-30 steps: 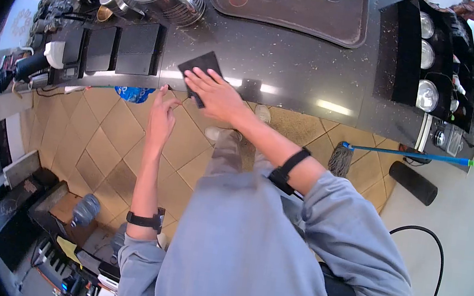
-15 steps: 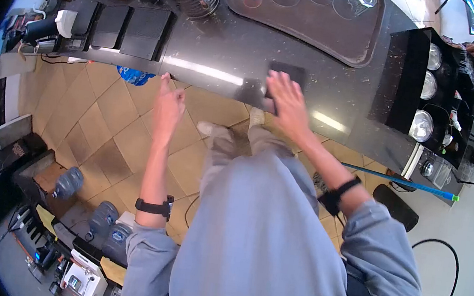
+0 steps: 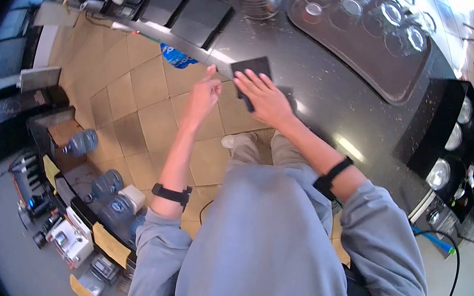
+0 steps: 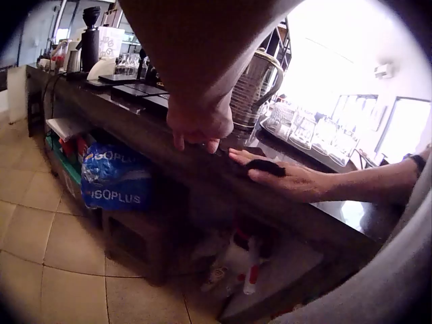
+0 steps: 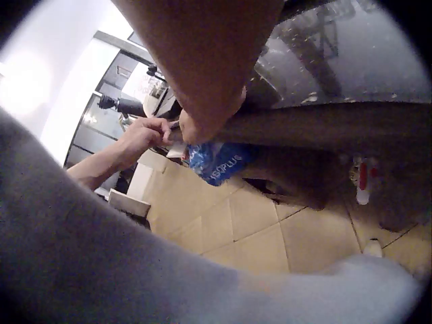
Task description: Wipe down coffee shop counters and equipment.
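Observation:
My right hand lies flat, fingers straight, on a dark folded cloth at the counter's front edge. Part of the cloth hangs past that edge under the palm. In the left wrist view, a black fold of cloth shows against the right hand. My left hand is at the edge just left of the cloth, its index finger pointing forward to the rim and the other fingers loosely curled, holding nothing. The dark counter has pale flecks on its top.
A brown tray with several upturned glasses stands at the back. Left of it are a metal pot and flat black pads. A black organizer occupies the right end. A blue bag sits below the counter.
My right hand swept the cloth right along the counter, then back left toward my left hand. The left hand stays at the edge. The head view has turned.

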A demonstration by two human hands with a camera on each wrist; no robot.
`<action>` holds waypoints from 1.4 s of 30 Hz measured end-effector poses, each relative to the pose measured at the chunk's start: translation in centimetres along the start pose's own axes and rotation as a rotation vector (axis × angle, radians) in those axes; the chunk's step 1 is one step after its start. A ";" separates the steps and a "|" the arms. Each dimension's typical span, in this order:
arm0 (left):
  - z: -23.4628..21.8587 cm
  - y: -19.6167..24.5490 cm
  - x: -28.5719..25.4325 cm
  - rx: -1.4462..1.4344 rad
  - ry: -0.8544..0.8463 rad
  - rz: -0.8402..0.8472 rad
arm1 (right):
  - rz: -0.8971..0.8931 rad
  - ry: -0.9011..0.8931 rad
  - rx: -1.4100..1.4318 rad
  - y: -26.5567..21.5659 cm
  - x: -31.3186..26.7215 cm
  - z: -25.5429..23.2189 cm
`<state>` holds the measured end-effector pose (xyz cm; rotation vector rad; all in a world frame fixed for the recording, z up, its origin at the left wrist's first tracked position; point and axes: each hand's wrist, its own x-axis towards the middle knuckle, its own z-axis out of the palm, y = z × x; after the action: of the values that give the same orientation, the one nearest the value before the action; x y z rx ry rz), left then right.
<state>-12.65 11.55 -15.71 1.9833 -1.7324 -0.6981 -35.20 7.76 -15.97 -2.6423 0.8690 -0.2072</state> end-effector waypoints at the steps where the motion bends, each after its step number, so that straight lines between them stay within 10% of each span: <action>1: 0.1 -0.1 -0.1 0.035 0.009 0.070 | -0.025 -0.006 -0.006 1.0 -0.8 -0.1; 10: -0.2 0.3 0.1 -0.002 0.016 0.060 | 0.262 0.310 -0.106 3.0 7.5 1.3; 15: -1.1 -1.2 0.0 -0.049 -0.058 0.059 | -0.024 0.103 0.029 -0.9 6.6 2.3; 36: -0.6 -3.4 -5.0 -0.120 -0.034 0.158 | 0.047 0.128 0.025 4.2 6.9 0.5; 42: -1.5 -4.6 -8.4 -0.460 -0.148 -0.153 | -0.024 0.150 -0.003 -0.2 9.3 2.2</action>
<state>-8.95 20.52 -16.49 1.7833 -1.3451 -1.2009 -27.03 3.00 -17.69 -2.6685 0.8848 -0.4155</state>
